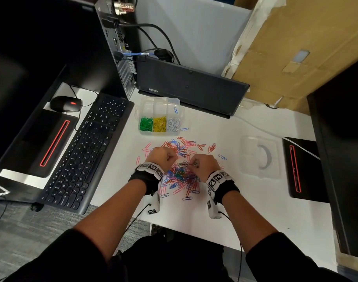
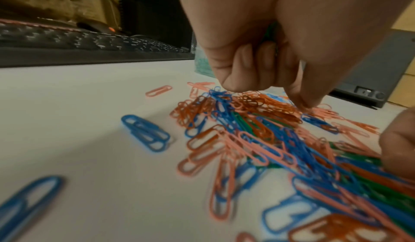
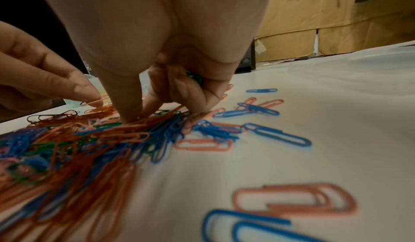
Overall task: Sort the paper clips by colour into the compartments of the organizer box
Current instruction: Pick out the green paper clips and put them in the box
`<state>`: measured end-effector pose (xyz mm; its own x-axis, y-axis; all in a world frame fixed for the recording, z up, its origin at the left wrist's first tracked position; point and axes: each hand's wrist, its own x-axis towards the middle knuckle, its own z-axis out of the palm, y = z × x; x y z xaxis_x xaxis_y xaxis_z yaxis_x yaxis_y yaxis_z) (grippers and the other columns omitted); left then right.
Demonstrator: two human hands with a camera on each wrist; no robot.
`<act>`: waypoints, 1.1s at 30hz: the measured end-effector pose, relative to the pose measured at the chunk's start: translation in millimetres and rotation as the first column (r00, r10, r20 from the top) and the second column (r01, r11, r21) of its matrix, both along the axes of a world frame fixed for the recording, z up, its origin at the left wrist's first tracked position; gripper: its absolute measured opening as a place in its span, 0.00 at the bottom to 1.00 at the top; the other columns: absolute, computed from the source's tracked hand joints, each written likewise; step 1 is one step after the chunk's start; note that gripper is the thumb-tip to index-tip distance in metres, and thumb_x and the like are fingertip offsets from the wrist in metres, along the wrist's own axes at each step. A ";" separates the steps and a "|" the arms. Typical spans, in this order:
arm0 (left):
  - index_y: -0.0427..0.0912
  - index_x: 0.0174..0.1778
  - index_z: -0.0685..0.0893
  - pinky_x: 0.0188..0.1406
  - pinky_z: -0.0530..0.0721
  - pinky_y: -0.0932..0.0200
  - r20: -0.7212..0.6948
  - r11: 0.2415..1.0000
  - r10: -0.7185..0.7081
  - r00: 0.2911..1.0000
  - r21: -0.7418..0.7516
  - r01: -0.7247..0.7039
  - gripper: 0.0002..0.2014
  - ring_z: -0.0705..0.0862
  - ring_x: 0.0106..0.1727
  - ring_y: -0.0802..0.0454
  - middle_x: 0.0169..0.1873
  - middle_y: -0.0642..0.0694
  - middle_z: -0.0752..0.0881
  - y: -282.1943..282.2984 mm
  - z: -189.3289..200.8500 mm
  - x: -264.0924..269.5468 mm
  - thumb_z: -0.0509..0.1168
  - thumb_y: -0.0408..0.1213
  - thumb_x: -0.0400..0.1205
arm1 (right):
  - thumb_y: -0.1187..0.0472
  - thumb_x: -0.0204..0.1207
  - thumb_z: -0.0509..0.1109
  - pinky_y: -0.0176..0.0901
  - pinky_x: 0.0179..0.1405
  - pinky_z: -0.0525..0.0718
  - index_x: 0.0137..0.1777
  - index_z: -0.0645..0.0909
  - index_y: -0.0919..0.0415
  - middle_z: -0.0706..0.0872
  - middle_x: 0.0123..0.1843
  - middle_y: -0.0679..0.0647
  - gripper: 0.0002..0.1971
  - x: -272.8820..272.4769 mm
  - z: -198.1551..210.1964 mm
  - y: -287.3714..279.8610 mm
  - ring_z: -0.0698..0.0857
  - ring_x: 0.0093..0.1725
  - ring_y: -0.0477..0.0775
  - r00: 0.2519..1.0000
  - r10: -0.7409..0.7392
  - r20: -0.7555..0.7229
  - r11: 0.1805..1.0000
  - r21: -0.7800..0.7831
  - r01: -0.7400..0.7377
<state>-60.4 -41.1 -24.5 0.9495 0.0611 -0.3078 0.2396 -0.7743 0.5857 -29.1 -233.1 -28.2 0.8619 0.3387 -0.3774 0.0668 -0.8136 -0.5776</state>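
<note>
- Head view: a loose heap of thin, plastic-coated wire paper clips (image 1: pixel 181 176) in blue, pink, orange and green lies spread on the smooth white surface (image 1: pixel 245 216), with single clips strewn round its edge.
- The left hand (image 1: pixel 163 157) hovers over the far left of the heap, its grip curled tight; the left wrist view shows green clips (image 2: pixel 270 31) tucked between its folded fingers (image 2: pixel 244 63) and palm, while a fingertip touches the orange clips below.
- The right hand (image 1: pixel 204 164) sits at the heap's right side, fingers bent down into the clips; the right wrist view shows a green clip (image 3: pixel 194 77) held in its curled fingers (image 3: pixel 186 86), with thumb and forefinger tips pressing into the tangle.
- Beyond the heap stands the organizer box (image 1: pixel 160 134), clear moulded plastic with rounded corners. Its near row holds green clips (image 1: pixel 146 124), yellow clips (image 1: pixel 159 124) and white clips (image 1: pixel 172 124), each in its own compartment; one blue clip (image 1: pixel 175 110) lies in a far compartment.
- The clear lid (image 1: pixel 260 156), with a curved handle, rests flat to the right, well apart from the box.
- A black keyboard (image 1: pixel 86 151) lies to the left of the heap.
</note>
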 end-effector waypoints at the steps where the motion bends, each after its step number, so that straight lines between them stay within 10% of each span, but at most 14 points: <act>1: 0.47 0.45 0.90 0.46 0.82 0.61 0.002 1.000 0.031 1.000 0.000 -0.031 0.07 0.86 0.45 0.49 0.44 0.49 0.90 2.0 0.1 0.2 0.68 0.43 0.81 | 0.56 0.73 0.79 0.42 0.49 0.86 0.44 0.87 0.54 0.91 0.44 0.50 0.04 0.6 0.3 0.7 0.88 0.45 0.50 1.000 0.006 -0.003 1.000 -0.009 -0.006; 7: 0.51 0.50 0.85 0.39 0.82 0.59 0.018 0.999 0.018 1.000 0.029 -0.019 0.05 0.83 0.36 0.50 0.28 0.54 0.80 -0.8 -0.9 2.1 0.68 0.44 0.80 | 0.58 0.76 0.77 0.34 0.34 0.74 0.44 0.87 0.58 0.78 0.29 0.40 0.04 -0.3 0.3 -4.2 0.75 0.29 0.39 1.000 0.005 -0.027 1.000 0.024 -0.004; 12: 0.52 0.48 0.88 0.48 0.85 0.59 -0.021 0.995 -0.086 0.996 0.052 0.087 0.08 0.86 0.42 0.53 0.39 0.53 0.87 -14.4 -4.0 -0.2 0.73 0.46 0.75 | 0.59 0.74 0.78 0.31 0.36 0.78 0.41 0.88 0.57 0.88 0.36 0.47 0.03 -1.7 0.4 -15.1 0.83 0.34 0.44 0.969 -0.162 -0.189 0.951 0.232 0.204; 17: 0.53 0.46 0.88 0.48 0.87 0.56 -0.042 0.993 -0.097 0.994 0.056 0.099 0.06 0.86 0.41 0.54 0.42 0.52 0.90 -19.0 -4.7 1.1 0.73 0.47 0.76 | 0.70 0.79 0.71 0.39 0.33 0.81 0.43 0.86 0.66 0.86 0.34 0.58 0.04 -9.0 5.5 -21.9 0.80 0.32 0.51 0.757 -0.276 -0.592 0.626 0.487 0.609; 23: 0.51 0.43 0.91 0.47 0.86 0.58 -0.068 0.997 -0.048 0.997 0.054 0.052 0.13 0.85 0.42 0.55 0.38 0.54 0.89 -23.8 -2.3 5.5 0.71 0.56 0.76 | 0.71 0.82 0.64 0.34 0.30 0.77 0.64 0.82 0.68 0.79 0.37 0.55 0.13 -8.1 11.2 -32.8 0.76 0.35 0.48 0.554 -0.162 -0.817 0.290 0.497 0.818; 27: 0.48 0.40 0.92 0.50 0.86 0.59 -0.136 0.998 -0.003 0.991 0.058 0.011 0.08 0.87 0.44 0.53 0.40 0.52 0.91 -30.1 0.8 12.8 0.74 0.48 0.75 | 0.67 0.78 0.65 0.34 0.30 0.80 0.57 0.81 0.66 0.80 0.38 0.56 0.10 -8.3 15.3 -34.9 0.77 0.35 0.49 0.407 -0.021 -0.913 0.124 0.401 0.908; 30: 0.44 0.42 0.92 0.47 0.85 0.59 -0.222 0.983 -0.081 0.972 0.141 0.115 0.10 0.88 0.45 0.49 0.43 0.48 0.91 -34.2 1.3 17.7 0.73 0.47 0.76 | 0.63 0.76 0.68 0.37 0.30 0.79 0.49 0.81 0.65 0.80 0.37 0.56 0.06 -5.8 15.4 -31.9 0.77 0.33 0.51 0.417 -0.089 -0.904 0.194 0.395 0.898; 33: 0.42 0.50 0.89 0.50 0.87 0.51 -0.278 0.944 -0.141 0.950 0.251 0.213 0.15 0.87 0.50 0.44 0.49 0.45 0.89 -39.2 2.8 21.2 0.69 0.51 0.79 | 0.59 0.79 0.71 0.39 0.34 0.78 0.48 0.88 0.63 0.85 0.37 0.53 0.08 2.1 8.2 -27.4 0.80 0.33 0.50 0.729 -0.349 -0.588 0.645 0.413 0.642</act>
